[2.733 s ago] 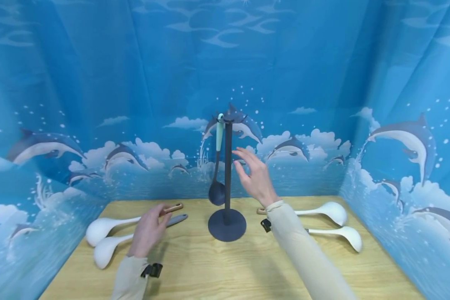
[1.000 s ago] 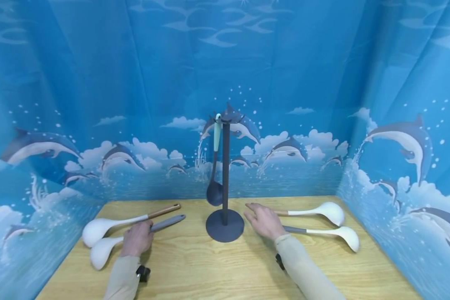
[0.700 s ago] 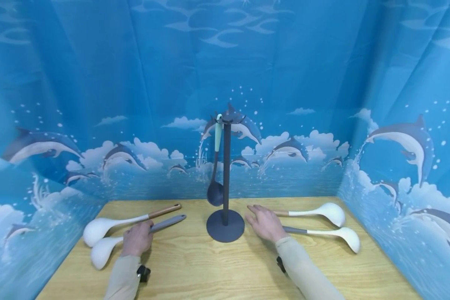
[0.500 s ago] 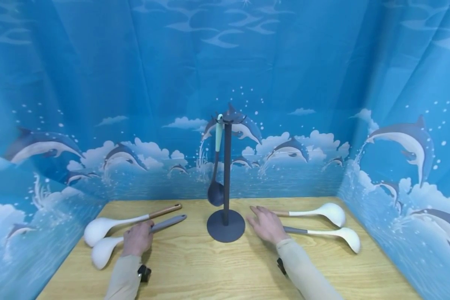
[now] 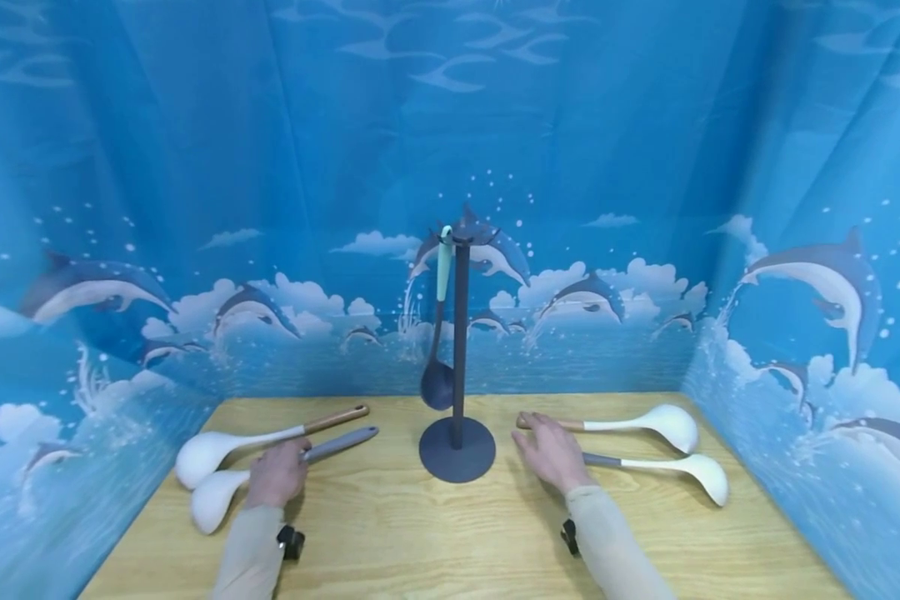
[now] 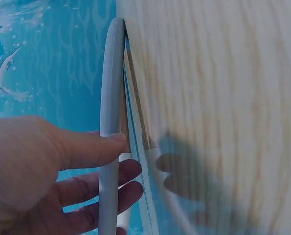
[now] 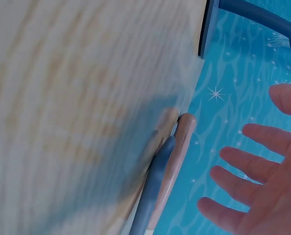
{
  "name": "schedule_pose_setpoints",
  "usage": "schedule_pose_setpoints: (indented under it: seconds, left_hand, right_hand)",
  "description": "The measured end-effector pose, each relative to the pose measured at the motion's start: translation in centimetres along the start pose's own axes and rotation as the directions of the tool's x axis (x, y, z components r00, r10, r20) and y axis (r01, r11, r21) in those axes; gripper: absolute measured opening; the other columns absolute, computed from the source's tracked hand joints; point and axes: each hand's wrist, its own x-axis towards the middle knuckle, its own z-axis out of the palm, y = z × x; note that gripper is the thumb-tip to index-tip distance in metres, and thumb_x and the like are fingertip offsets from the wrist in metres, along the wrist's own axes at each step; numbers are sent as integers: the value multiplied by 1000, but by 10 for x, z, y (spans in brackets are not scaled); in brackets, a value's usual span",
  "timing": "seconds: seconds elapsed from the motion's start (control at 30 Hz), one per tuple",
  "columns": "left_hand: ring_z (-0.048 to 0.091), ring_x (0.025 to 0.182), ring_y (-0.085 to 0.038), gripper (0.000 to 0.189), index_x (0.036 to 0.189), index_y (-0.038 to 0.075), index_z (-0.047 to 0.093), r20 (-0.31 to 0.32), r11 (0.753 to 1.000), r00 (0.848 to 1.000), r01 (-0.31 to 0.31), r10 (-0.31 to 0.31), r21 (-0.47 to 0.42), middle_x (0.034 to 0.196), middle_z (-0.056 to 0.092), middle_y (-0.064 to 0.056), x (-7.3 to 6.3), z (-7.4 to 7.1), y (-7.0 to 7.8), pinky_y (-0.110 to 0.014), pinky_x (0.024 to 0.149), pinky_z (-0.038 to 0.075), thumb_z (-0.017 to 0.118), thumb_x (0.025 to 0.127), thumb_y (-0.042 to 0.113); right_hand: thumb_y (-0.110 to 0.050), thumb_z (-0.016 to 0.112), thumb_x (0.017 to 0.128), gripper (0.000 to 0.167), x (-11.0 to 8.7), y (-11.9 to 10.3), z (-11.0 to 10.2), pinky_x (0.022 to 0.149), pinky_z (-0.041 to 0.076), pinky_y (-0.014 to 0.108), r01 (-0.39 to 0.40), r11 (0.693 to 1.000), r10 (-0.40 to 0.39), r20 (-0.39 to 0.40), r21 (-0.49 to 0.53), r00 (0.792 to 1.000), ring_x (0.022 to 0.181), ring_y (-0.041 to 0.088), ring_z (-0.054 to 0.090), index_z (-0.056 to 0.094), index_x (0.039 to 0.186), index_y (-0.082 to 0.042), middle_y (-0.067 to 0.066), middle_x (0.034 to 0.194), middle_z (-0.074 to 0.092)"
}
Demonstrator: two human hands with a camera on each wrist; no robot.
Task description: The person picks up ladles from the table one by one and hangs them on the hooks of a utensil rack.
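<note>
At the left of the table, my left hand (image 5: 278, 473) holds a white ladle with a grey handle (image 5: 342, 442) where the handle meets the neck. In the left wrist view, the thumb lies across that grey handle (image 6: 113, 83) and the fingertips come round its far side. Just behind it lies a white ladle with a brown handle (image 5: 336, 418). On the right side, my right hand (image 5: 551, 451) is over the handle ends of a brown-handled white ladle (image 5: 667, 425) and a grey-handled white ladle (image 5: 701, 475). Its fingers are spread and hold nothing in the right wrist view.
A dark stand (image 5: 461, 350) with a round base (image 5: 457, 467) and hooks at its top rises mid-table between the hands. From one hook hangs a dark ladle with a mint-green handle (image 5: 443, 271). A blue dolphin-print curtain (image 5: 570, 150) encloses the back and sides of the wooden table (image 5: 420, 542).
My right hand has come down from beside the stand's pole to the right-hand ladles, lately shifting slightly rightward. My left hand has moved back along the grey-handled ladle and now grips it.
</note>
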Motion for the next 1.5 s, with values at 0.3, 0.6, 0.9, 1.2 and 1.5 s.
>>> schedule_pose_setpoints:
  seconds: [0.3,0.6,0.9,1.2,1.5]
  left_hand:
    - [66,92,-42,29,116,-2,67,6,1000,1000,-22,22,-17,105,70,-24,5,2,-2,-57,77,52,61,88,0]
    - [66,93,-42,31,118,0,68,-7,997,998,-66,66,-29,110,69,-23,4,3,-2,-57,76,53,62,88,-2]
    - [64,94,-39,37,131,1,60,-110,974,976,-200,189,-105,103,68,-21,1,-9,5,-56,80,52,57,94,0]
    - [64,93,-41,38,133,2,56,-306,948,922,-289,239,-130,105,66,-23,3,-24,33,-56,80,51,55,96,-1]
    - [57,94,-35,39,144,4,41,-318,933,926,-283,204,-224,107,58,-21,4,-32,64,-52,79,50,41,104,6]
  right_hand:
    - [-33,55,100,43,-3,-1,3,105,40,60,-21,998,20,20,55,1000,129,39,51,57,136,-9,16,143,53]
    - [-37,57,99,45,-2,-9,2,103,42,60,-73,987,72,12,146,997,124,36,56,58,137,-12,10,134,62]
    - [-40,55,99,41,4,-26,-4,94,50,53,-27,982,42,-79,186,996,112,31,65,61,133,-18,9,133,63]
    - [-36,56,99,35,16,-50,-21,98,49,50,52,969,4,-225,242,974,114,28,64,66,127,-17,6,126,67]
    - [-28,58,100,29,30,-76,-42,86,56,38,227,949,-124,-402,219,907,102,22,68,69,122,-14,5,113,72]
